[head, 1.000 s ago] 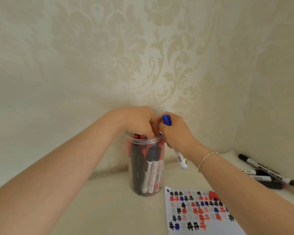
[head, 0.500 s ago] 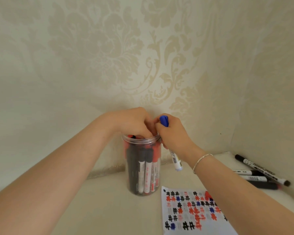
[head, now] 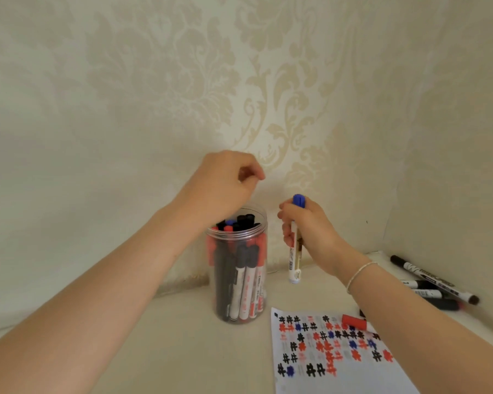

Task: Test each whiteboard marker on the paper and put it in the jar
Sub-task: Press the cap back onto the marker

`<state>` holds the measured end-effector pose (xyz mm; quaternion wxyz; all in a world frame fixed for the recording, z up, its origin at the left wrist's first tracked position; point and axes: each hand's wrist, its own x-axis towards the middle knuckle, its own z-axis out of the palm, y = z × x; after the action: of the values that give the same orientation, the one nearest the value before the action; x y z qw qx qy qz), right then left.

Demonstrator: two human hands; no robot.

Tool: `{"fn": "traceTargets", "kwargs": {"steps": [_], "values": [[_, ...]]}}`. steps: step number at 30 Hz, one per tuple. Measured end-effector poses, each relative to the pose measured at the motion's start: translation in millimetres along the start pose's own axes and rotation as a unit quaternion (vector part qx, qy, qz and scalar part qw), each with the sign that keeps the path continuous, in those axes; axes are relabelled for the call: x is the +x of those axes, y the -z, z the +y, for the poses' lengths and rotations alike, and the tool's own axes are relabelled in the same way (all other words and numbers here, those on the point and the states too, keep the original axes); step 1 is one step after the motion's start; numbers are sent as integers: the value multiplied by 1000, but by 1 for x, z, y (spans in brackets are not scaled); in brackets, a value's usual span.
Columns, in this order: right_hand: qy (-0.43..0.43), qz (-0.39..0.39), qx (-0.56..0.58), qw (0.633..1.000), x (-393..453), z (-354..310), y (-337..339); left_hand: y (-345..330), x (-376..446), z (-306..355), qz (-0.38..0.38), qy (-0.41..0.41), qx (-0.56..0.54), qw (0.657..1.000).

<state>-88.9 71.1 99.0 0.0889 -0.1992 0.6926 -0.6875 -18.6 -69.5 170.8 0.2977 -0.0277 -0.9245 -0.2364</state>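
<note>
I held the blue-capped marker (head: 296,240) upright in my right hand (head: 310,231) just beside the crowded jar (head: 239,268), left hand (head: 225,183) curled empty above it, judging I should aim for a gap.

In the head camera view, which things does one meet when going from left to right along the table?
Clear plastic jar of markers → blue-capped white marker held upright in the right hand → paper sheet with hash marks → loose black markers at the wall.
</note>
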Motion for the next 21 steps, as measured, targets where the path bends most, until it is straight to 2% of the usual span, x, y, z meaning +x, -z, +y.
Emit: {"fn": "traceTargets", "kwargs": {"steps": [1, 3, 5, 7, 9, 11, 13, 14, 15, 16, 17, 18, 19, 20, 21], "values": [[-1, -17, -51, 999, -2, 1, 5, -3, -5, 9, -2, -43, 8, 999], [19, -44, -173, 984, -6, 2, 11, -19, -13, 23, -72, -120, 76, 987], [51, -55, -279, 957, -8, 4, 15, -39, -17, 30, -131, -158, 179, 962], [69, -61, -361, 928, -8, 8, 19, -56, -19, 33, -146, -181, 275, 933], [62, -56, -398, 914, -8, 15, 24, -65, -21, 38, -159, -182, 327, 913], [58, -32, -398, 915, -9, 22, 31, -67, -21, 42, -175, -156, 352, 906], [37, 51, -387, 920, -9, 28, 42, -66, -22, 44, -155, -142, 379, 901], [-1, 108, -361, 926, -10, 30, 49, -65, -23, 43, -130, -134, 388, 903], [-52, 140, -280, 948, -13, 31, 56, -64, -25, 43, -100, -121, 391, 907], [-99, 127, -136, 978, -18, 30, 62, -65, -27, 42, -80, -105, 382, 915], [-136, 64, 46, 988, -23, 28, 66, -67, -30, 41, -72, -94, 358, 926], [-158, -12, 215, 964, -28, 27, 70, -70, -34, 40, -82, -88, 327, 937], [-150, -64, 312, 936, -34, 28, 70, -75, -39, 41, -102, -90, 293, 946], [-129, -93, 345, 925, -38, 27, 67, -80, -45, 41, -133, -92, 255, 953], [-109, -93, 336, 931, -40, 27, 65, -84, -50, 42, -171, -87, 210, 959]]}}
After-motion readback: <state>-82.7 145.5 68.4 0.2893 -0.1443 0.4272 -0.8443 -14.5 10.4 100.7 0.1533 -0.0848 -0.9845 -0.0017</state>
